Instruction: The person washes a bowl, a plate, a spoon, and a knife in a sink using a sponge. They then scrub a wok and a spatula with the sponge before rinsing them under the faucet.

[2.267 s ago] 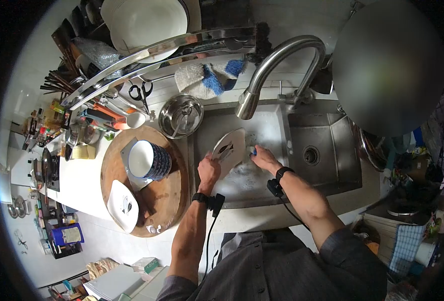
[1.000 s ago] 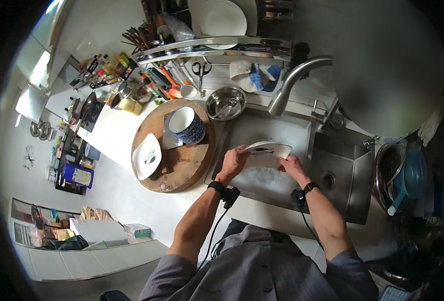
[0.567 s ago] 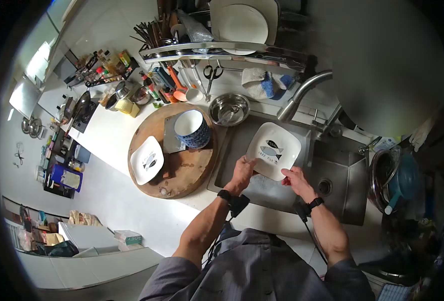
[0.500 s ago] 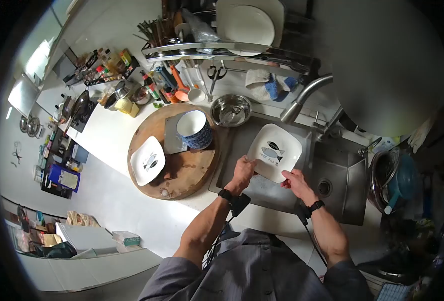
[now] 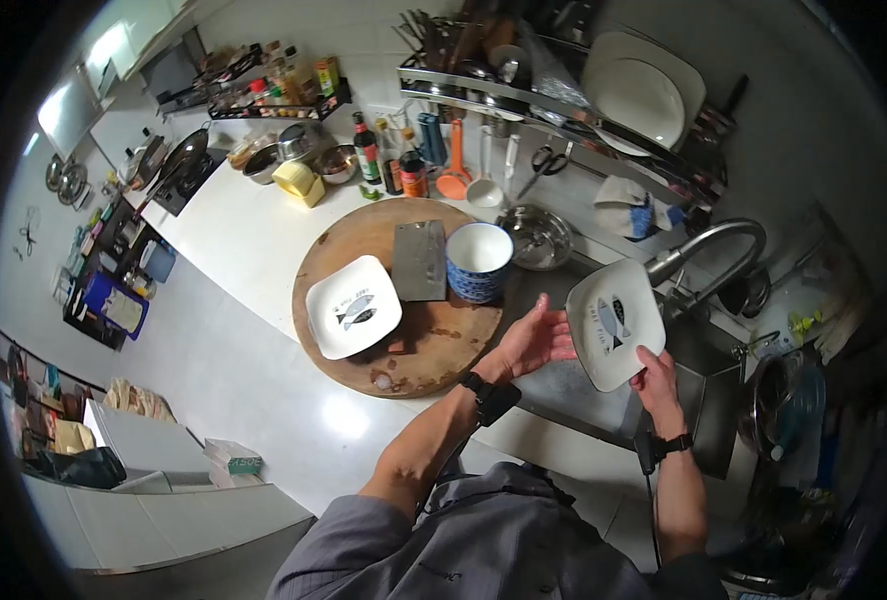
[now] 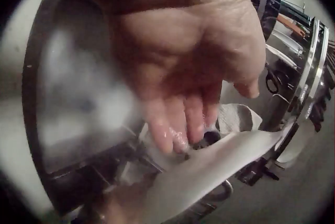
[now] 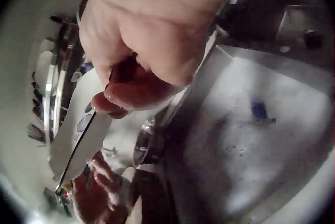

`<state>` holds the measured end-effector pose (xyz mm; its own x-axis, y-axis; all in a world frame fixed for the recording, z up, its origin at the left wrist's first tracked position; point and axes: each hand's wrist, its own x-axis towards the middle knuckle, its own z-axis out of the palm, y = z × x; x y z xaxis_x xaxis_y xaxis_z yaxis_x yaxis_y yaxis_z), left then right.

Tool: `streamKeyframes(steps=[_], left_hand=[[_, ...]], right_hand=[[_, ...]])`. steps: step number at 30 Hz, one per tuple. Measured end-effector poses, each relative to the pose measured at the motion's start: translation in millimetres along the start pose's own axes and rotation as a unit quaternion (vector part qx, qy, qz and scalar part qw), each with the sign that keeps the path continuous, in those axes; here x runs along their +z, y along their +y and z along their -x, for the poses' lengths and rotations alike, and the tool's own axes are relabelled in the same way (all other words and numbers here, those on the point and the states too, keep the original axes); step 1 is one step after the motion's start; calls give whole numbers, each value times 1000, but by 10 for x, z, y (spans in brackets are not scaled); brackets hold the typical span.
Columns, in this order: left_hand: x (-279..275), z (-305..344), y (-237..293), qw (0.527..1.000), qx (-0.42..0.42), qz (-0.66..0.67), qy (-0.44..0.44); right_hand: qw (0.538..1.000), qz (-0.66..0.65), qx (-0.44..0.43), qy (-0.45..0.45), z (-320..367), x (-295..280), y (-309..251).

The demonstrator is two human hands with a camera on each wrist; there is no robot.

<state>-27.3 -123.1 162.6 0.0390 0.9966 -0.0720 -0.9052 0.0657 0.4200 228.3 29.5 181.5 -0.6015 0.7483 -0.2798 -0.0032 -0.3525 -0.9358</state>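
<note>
Now, head view: we see the left hand (image 5: 535, 342) has opened off its grip, palm turned up, while the right hand (image 5: 655, 388) pinches the plate (image 5: 613, 320), tilted over the sink (image 5: 561, 392). Left wrist view: fingers (image 6: 194, 122) straight and wet beside the plate; touching or not, we can't tell. Right wrist view: same pinch on the edge. So we judge the right hand bears the plate's weight now.

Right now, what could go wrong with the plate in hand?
1. The held plate could slip into the sink: only the right hand clearly grips it, at one edge.
2. The left hand's fingers look wet, so a catch might slide.
3. Moved toward the round board, it might knock the stacked bowls.
</note>
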Motion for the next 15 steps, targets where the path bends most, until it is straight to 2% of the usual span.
streamKeyframes(steps=[4, 6, 7, 9, 12, 15], left_hand=[[266, 263, 204, 997, 70, -5, 21], [414, 438, 357, 986, 156, 41, 50], [242, 522, 430, 984, 174, 22, 29], [587, 986, 736, 969, 241, -2, 64], [419, 1577, 1086, 929, 332, -104, 126], [340, 2208, 1356, 884, 396, -136, 208]], right_hand=[[999, -2, -32, -18, 49, 680, -342], [998, -4, -50, -38, 66, 1042, -428], [997, -6, -50, -62, 89, 1265, -489], [995, 20, -51, -81, 174, 1798, -616], [989, 31, -43, -137, 193, 2461, -573], [977, 24, -21, -212, 168, 3053, -317]])
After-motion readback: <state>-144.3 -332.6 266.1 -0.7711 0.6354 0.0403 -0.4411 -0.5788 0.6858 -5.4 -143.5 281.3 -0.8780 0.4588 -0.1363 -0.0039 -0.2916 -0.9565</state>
